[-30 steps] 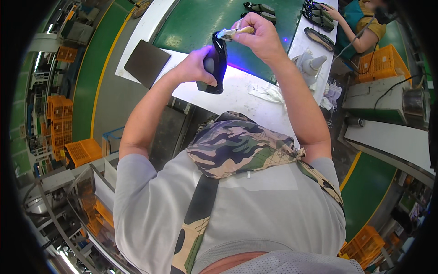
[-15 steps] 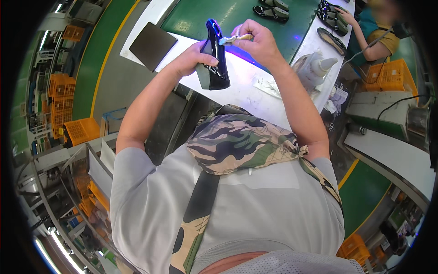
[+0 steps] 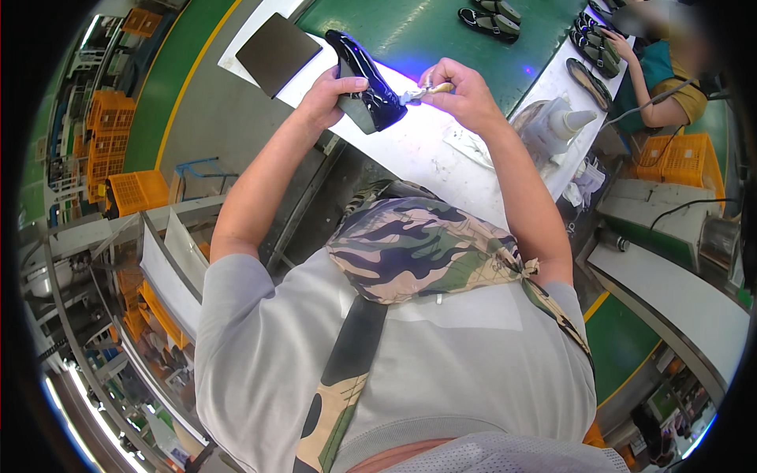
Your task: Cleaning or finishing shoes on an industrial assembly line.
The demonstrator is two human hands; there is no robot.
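A glossy black shoe (image 3: 367, 75) is tilted above the white bench, its lower end toward my right hand. My left hand (image 3: 327, 94) is closed around its left side, thumb across the shoe. In the fingers of my right hand (image 3: 467, 98) I pinch a small brush (image 3: 414, 96) with a tan handle and a whitish, smeared head. The brush head touches or nearly touches the lower right edge of the shoe; the exact contact is too small to tell.
The white bench (image 3: 402, 154) borders a green conveyor belt (image 3: 378, 31) carrying sandals (image 3: 490, 24). A dark square board (image 3: 277, 54) lies at left. A squeeze bottle (image 3: 548, 126) and white cloth (image 3: 471, 147) are at right, near a single shoe (image 3: 589, 83). Beyond, a co-worker's hand (image 3: 619, 43) touches shoes.
The shoe has turned from nearly upright to a slant, its lower end swinging right. My right hand and brush have moved down from its upper part to its lower edge.
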